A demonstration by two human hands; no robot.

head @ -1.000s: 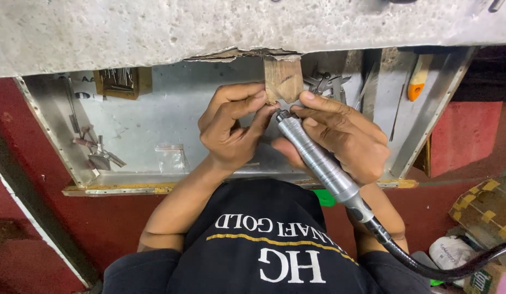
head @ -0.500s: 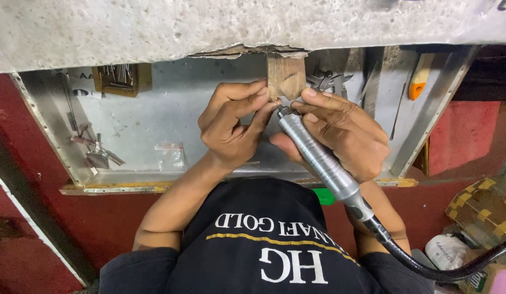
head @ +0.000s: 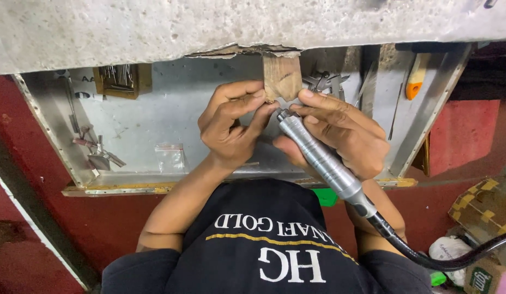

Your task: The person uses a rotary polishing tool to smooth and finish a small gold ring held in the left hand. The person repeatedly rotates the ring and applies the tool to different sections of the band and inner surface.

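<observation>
My left hand [head: 231, 122] pinches a very small piece against the lower edge of a wooden bench peg [head: 282, 76] that sticks out from the grey workbench edge [head: 155, 27]. The piece itself is mostly hidden by my fingertips. My right hand [head: 345, 136] grips a silver rotary handpiece [head: 318, 158] like a pen, its tip touching the spot beside my left fingertips. A black flexible cable [head: 427, 258] runs from the handpiece down to the right.
Under my hands lies an open metal tray drawer [head: 133, 125] holding small tools [head: 97, 155], a clear plastic bag [head: 170, 157] and a small wooden box [head: 119, 80]. An orange-handled tool [head: 415, 76] lies at the right. Cardboard boxes [head: 482, 207] sit low right.
Both hands have stayed at the peg; the handpiece tip has shifted only slightly. The view has moved a little.
</observation>
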